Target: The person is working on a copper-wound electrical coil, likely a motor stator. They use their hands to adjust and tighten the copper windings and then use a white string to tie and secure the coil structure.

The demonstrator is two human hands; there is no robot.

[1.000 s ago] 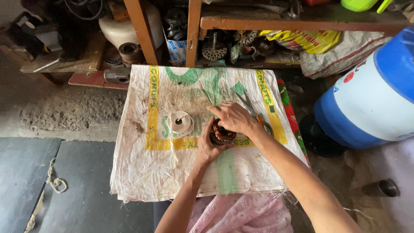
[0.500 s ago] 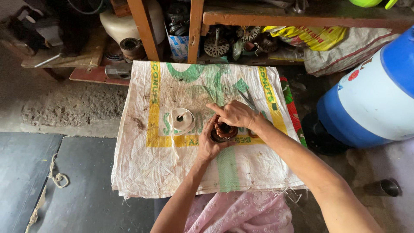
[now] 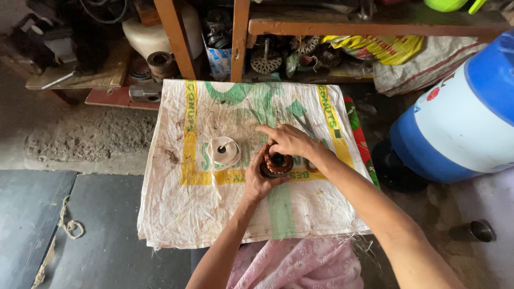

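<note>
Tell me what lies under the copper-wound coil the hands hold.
Under the coil is the white woven sack; left hand cups it, right hand on top. The base is hidden.

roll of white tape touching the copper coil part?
No. The roll of white tape lies apart on the woven sack, left of the coil part held by the left hand and right hand.

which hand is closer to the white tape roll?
Left. The left hand sits just right of the tape roll, cradling the copper coil; the right hand is farther right, atop it.
</note>
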